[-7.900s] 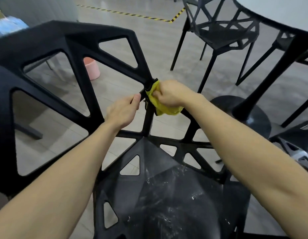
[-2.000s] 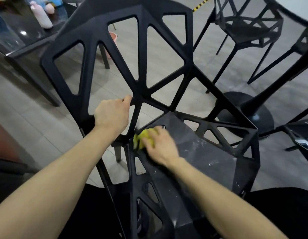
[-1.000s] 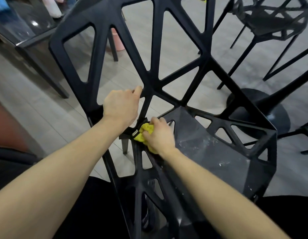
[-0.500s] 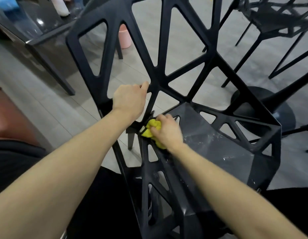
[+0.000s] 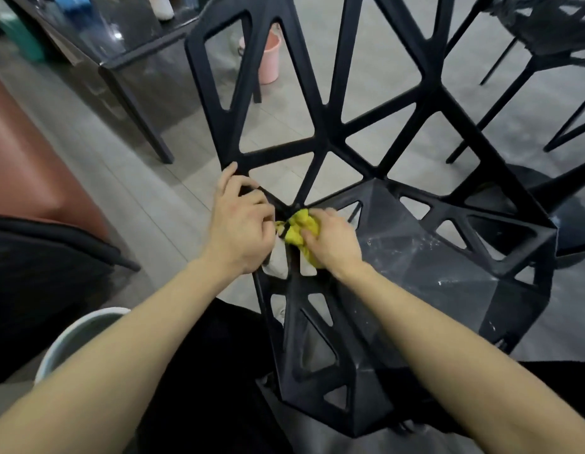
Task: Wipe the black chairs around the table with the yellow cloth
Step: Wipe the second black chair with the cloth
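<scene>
At far left a reddish-brown seat (image 5: 29,158) meets a white bucket rim (image 5: 74,332) lower down. Farther back, a dark glass worktop (image 5: 97,31) stands near a pink bucket (image 5: 269,60). Mid-frame, the left hand (image 5: 240,224) curls its fingers (image 5: 248,188) around a strut of the black chair (image 5: 333,136). Just beside it, the right hand (image 5: 332,242) grips the bunched yellow cloth (image 5: 301,227), pressing it where backrest meets the dusty seat. Another black chair (image 5: 546,34) stands upper right.
</scene>
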Available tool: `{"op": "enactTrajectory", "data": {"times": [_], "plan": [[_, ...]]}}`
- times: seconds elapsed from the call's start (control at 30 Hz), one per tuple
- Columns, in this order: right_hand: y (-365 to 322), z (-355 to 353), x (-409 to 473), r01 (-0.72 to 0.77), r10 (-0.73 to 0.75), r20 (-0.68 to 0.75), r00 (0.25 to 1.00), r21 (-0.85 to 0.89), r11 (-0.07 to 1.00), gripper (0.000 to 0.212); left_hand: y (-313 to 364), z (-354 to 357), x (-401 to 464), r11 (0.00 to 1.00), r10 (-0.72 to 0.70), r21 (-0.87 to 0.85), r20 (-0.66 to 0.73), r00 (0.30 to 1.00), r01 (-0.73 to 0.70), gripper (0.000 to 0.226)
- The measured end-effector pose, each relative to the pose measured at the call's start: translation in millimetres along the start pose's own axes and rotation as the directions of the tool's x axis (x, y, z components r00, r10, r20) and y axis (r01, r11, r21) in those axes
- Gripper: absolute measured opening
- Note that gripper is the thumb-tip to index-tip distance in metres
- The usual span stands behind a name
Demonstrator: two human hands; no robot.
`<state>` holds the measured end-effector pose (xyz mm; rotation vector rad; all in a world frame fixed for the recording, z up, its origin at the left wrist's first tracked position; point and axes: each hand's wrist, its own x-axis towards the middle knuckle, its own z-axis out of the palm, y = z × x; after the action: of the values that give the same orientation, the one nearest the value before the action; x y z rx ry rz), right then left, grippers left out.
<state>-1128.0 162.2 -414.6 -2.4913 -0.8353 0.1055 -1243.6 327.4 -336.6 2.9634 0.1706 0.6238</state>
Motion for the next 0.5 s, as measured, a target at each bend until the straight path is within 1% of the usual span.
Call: {"op": "enactTrajectory", "data": {"times": [0.07, 0.1, 0.13, 0.17, 0.2, 0.27, 0.33, 0.37, 0.43, 0.5], "plan": [[-14, 4, 39, -0.132, 0.133, -0.067, 0.989, 0.017, 0.991, 0.035, -4, 7, 14, 1.0, 0.022, 0.0, -0.018, 1.0, -0.022, 0.041], [-17, 7, 47, -0.17, 0.17, -0.085, 0.982, 0.006, 0.985, 0.032, -8, 9, 22, 0.999, 0.038, 0.009, -0.028, 0.999, -0.038, 0.044], [-18, 9, 45, -0.166, 0.165, -0.078, 0.983, -0.001, 0.986, 0.03, -13, 11, 31, 0.999, 0.05, 0.012, -0.039, 0.998, -0.05, 0.046], [-17, 9, 30, -0.131, 0.131, -0.053, 0.99, 0.014, 0.991, 0.03, -16, 13, 40, 0.998, 0.056, 0.011, -0.045, 0.997, -0.055, 0.045], [-12, 7, 8, -0.097, 0.097, 0.002, 0.995, 0.047, 0.994, 0.032, -19, 16, 46, 0.998, 0.054, 0.012, -0.043, 0.998, -0.054, 0.044], [3, -3, -46, 0.009, -0.017, 0.075, 0.997, 0.104, 0.995, 0.037, -21, 24, 51, 0.998, 0.059, 0.025, -0.049, 0.997, -0.058, 0.04], [17, -6, -69, 0.05, -0.06, 0.109, 0.992, 0.095, 0.994, 0.037, -25, 28, 51, 0.998, 0.064, 0.013, -0.062, 0.996, -0.064, 0.041], [21, -5, -58, 0.06, -0.064, 0.079, 0.995, 0.051, 0.997, 0.035, -25, 28, 50, 0.998, 0.059, 0.004, -0.056, 0.997, -0.059, 0.042], [11, 0, -11, 0.008, -0.007, -0.024, 1.0, 0.034, 0.999, 0.037, -24, 26, 49, 0.999, 0.046, 0.016, -0.02, 0.999, -0.046, 0.044], [-6, 3, 39, -0.135, 0.139, -0.133, 0.981, 0.039, 0.99, 0.041, -18, 22, 42, 1.0, 0.007, 0.017, 0.045, 0.999, -0.007, 0.043]]}}
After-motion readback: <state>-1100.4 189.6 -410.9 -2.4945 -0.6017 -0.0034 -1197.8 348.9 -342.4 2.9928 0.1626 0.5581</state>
